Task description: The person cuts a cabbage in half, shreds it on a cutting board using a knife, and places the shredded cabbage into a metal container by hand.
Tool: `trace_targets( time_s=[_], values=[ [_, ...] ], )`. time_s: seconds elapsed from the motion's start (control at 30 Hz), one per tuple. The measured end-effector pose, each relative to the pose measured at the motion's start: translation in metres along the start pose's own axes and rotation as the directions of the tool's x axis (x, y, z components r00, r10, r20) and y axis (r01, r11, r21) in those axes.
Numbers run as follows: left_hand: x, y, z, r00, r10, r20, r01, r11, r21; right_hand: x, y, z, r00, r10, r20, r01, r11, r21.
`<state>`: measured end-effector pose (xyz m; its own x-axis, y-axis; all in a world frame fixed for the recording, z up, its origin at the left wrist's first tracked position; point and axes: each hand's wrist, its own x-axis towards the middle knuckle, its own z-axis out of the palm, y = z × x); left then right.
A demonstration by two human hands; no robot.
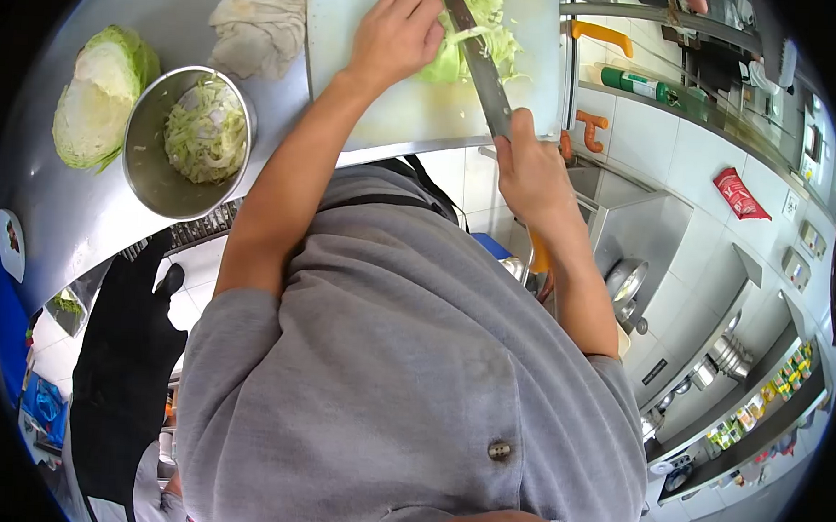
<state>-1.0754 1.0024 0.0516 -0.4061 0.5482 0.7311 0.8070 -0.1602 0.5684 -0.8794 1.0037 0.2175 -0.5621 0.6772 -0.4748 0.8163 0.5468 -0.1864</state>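
My right hand (536, 178) is closed around the handle of a long kitchen knife (484, 75), whose blade points up and to the left over the cutting board (368, 121). Pale green shredded cabbage (490, 52) lies under and around the blade. My left hand (398, 35) rests on the board just left of the blade, fingers curled at the cabbage; what its fingertips press on is mostly hidden. To the left, a steel pot (134, 173) holds shredded cabbage. Beside it sits a large cut cabbage (101, 103).
A crumpled cloth (258, 25) lies on the steel counter (56, 216) left of the board. Another person in a black apron (119, 370) stands at lower left. An orange-handled tool (603, 35) and a green bottle (641, 83) are at right. Shelves with pans (728, 359) stand farther right.
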Motion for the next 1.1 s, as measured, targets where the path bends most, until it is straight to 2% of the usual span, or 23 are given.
trace_targets(
  time_s=[0.07,0.27,0.33,0.53,0.63,0.67,0.77,0.8,0.93,0.97,1.03,1.1],
  values=[
    [0.0,0.0,0.0,1.0,-0.002,0.015,0.002,1.0,0.014,-0.009,-0.003,-0.007,0.999,0.03,0.014,-0.029,0.999,-0.033],
    [-0.001,-0.003,0.001,1.0,0.005,0.005,-0.005,1.0,0.021,-0.011,-0.002,-0.011,0.999,0.046,-0.012,-0.046,0.999,0.026],
    [0.0,-0.001,0.002,1.0,0.012,0.003,-0.012,1.0,0.028,-0.016,-0.006,-0.013,0.998,0.046,0.041,-0.046,0.999,-0.004],
    [0.001,0.001,0.001,1.0,0.013,0.021,-0.014,0.998,0.053,-0.021,-0.011,-0.014,0.996,0.057,0.068,-0.05,0.995,-0.089],
    [0.002,0.0,0.0,1.0,0.015,0.017,-0.015,1.0,0.014,-0.013,-0.01,-0.009,0.994,0.062,0.092,-0.057,0.997,-0.057],
    [0.002,-0.002,0.0,1.0,0.012,0.016,-0.013,1.0,0.021,-0.003,-0.007,0.002,0.994,0.055,0.094,-0.05,0.997,-0.059],
    [-0.002,-0.005,0.0,0.999,0.002,0.036,-0.002,1.0,-0.01,0.057,0.01,0.078,0.997,-0.035,-0.061,0.036,0.999,0.015],
    [-0.005,-0.005,0.0,0.998,-0.015,0.055,0.017,1.0,-0.027,0.076,0.012,0.097,0.993,-0.043,-0.106,0.049,0.998,0.05],
    [-0.016,-0.007,-0.009,0.991,-0.073,0.109,0.081,0.993,-0.08,0.069,0.01,0.091,0.991,-0.045,-0.122,0.057,0.994,0.091],
    [-0.01,-0.007,-0.015,0.994,-0.05,0.1,0.058,0.996,-0.073,0.074,0.011,0.089,0.993,-0.045,-0.108,0.055,0.994,0.093],
    [-0.013,0.005,-0.036,0.958,-0.164,0.237,0.212,0.958,-0.192,0.07,0.012,0.083,0.996,-0.044,-0.08,0.052,0.993,0.104],
    [-0.008,0.003,-0.038,0.952,-0.165,0.257,0.216,0.959,-0.186,0.064,0.013,0.061,0.994,-0.091,-0.064,0.096,0.992,0.077]
  ],
)
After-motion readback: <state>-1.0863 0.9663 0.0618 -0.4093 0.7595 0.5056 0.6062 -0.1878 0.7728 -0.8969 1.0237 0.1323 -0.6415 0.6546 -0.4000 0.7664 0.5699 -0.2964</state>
